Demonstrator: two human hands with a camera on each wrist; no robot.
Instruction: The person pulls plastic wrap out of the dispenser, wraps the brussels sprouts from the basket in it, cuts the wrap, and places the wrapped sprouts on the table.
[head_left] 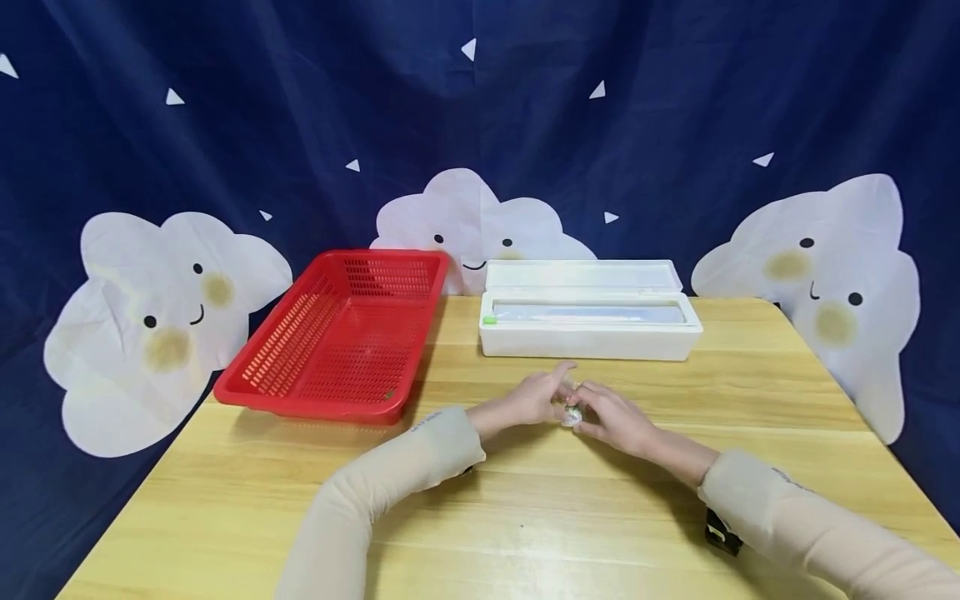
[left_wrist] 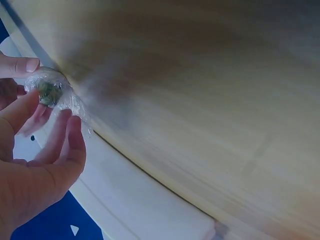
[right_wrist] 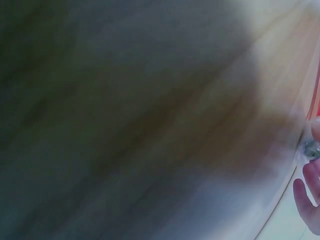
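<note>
A small greenish lump wrapped in crinkled clear plastic film [left_wrist: 50,93] is held between the two hands, just above the wooden table. My left hand [head_left: 534,398] holds it from the left, its thumb against the lump and its curled fingers [left_wrist: 75,142] at the loose film. From the right, my right hand [head_left: 617,419] pinches the same wrapped lump between thumb and fingers. Only part of that hand's fingers [right_wrist: 311,181] shows at the right wrist view's edge. What the lump is inside the film cannot be made out.
Behind the hands stands a long white cling film box [head_left: 585,342], lid raised, with a green piece at its left end. A red plastic basket [head_left: 397,400] sits at the left, a small green bit inside. The wooden table [head_left: 525,533] meets a dark blue cloth backdrop [head_left: 480,100].
</note>
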